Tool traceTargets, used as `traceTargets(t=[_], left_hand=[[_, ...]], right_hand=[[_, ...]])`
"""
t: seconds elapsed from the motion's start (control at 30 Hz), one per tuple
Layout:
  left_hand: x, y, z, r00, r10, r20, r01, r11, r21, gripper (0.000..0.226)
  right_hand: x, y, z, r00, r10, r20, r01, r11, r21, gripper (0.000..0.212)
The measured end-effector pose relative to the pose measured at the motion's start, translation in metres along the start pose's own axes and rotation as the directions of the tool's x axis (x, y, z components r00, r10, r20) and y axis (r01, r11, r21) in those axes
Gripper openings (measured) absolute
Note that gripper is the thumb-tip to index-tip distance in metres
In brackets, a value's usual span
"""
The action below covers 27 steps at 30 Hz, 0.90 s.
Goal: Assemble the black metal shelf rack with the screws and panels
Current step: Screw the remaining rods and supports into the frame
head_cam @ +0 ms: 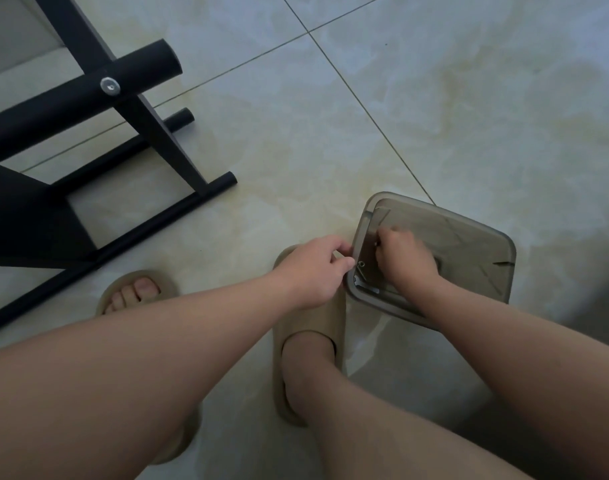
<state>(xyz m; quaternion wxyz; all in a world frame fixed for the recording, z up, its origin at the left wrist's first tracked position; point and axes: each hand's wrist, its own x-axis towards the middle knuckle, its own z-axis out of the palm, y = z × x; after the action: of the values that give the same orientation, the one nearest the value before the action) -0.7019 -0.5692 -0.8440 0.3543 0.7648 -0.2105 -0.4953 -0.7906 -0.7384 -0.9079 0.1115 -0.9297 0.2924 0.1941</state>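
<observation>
Rack lies at ten o'clock, a bolt glinting on its thick tube, its far end cut off by the frame. Tray sits at four o'clock, hard against the sandal. Left hand pinches the tray's rim. Right hand is down inside, fingers curled, and whether they hold anything, can't tell. A screw lies between the hands, barely readable.

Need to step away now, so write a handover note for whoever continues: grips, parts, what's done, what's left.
Left grip holds the rim of the grey tray on the floor.
Right grip is inside the tray, fingers curled over small hardware; whether it holds a piece is hidden.
Black rack frame lies to the left, untouched; one screw with washer is fitted at a joint.
To do: pick screws, finish the frame, add panels.
</observation>
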Motion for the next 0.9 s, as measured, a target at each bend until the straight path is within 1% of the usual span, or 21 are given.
traceTargets(t=[0.1,0.17,0.23,0.3,0.37,0.47,0.53,0.63,0.67,0.73,0.77,0.83,0.9], left_hand=[[-0.001,0.002,0.000,1.000,-0.030,-0.002,0.030,1.000,-0.001,0.008],[-0.003,0.005,-0.001,0.998,-0.056,-0.003,0.056,0.998,0.009,0.005],[-0.009,0.008,-0.005,0.996,-0.085,-0.006,0.085,0.996,0.039,0.009],[-0.019,0.012,-0.013,0.994,-0.113,-0.003,0.113,0.991,0.066,0.018],[-0.030,0.020,-0.026,0.991,-0.133,0.007,0.131,0.983,0.129,0.022],[-0.049,0.038,-0.056,0.986,-0.165,0.012,0.157,0.958,0.241,0.023],[-0.065,0.054,-0.082,0.982,-0.190,-0.013,0.189,0.957,0.220,0.029],[-0.097,0.078,-0.121,0.968,-0.240,-0.076,0.244,0.968,0.051,0.028],[-0.110,0.085,-0.133,0.963,-0.248,-0.106,0.247,0.969,-0.029,0.027],[-0.138,0.097,-0.152,0.951,-0.260,-0.165,0.216,0.946,-0.243,0.027],[-0.151,0.102,-0.159,0.946,-0.264,-0.188,0.181,0.912,-0.368,0.028],[-0.180,0.110,-0.171,0.940,-0.265,-0.213,0.094,0.806,-0.585,0.033],[-0.206,0.116,-0.180,0.950,-0.247,-0.191,0.028,0.677,-0.736,0.040]], right_hand=[[-0.004,0.001,-0.007,1.000,0.019,0.023,-0.020,0.998,0.058,0.018],[-0.009,0.000,-0.014,0.999,0.047,0.013,-0.048,0.990,0.134,0.017],[-0.018,-0.001,-0.022,0.997,0.076,-0.001,-0.075,0.976,0.205,0.014],[-0.029,-0.003,-0.033,0.997,0.072,-0.009,-0.067,0.967,0.246,0.014],[-0.040,-0.004,-0.050,0.999,0.024,-0.041,-0.012,0.963,0.269,0.013],[-0.056,-0.012,-0.088,0.987,-0.074,-0.141,0.114,0.948,0.296,0.010],[-0.067,-0.026,-0.124,0.970,-0.104,-0.218,0.176,0.921,0.347,0.012],[-0.085,-0.060,-0.181,0.935,-0.160,-0.316,0.289,0.861,0.419,0.014],[-0.091,-0.074,-0.200,0.919,-0.183,-0.349,0.330,0.840,0.431,0.013],[-0.106,-0.106,-0.235,0.884,-0.232,-0.405,0.415,0.788,0.454,0.012],[-0.116,-0.122,-0.250,0.866,-0.261,-0.425,0.457,0.758,0.466,0.013],[-0.136,-0.153,-0.276,0.816,-0.343,-0.466,0.553,0.699,0.454,0.016],[-0.157,-0.181,-0.295,0.752,-0.425,-0.504,0.642,0.648,0.410,0.016]])
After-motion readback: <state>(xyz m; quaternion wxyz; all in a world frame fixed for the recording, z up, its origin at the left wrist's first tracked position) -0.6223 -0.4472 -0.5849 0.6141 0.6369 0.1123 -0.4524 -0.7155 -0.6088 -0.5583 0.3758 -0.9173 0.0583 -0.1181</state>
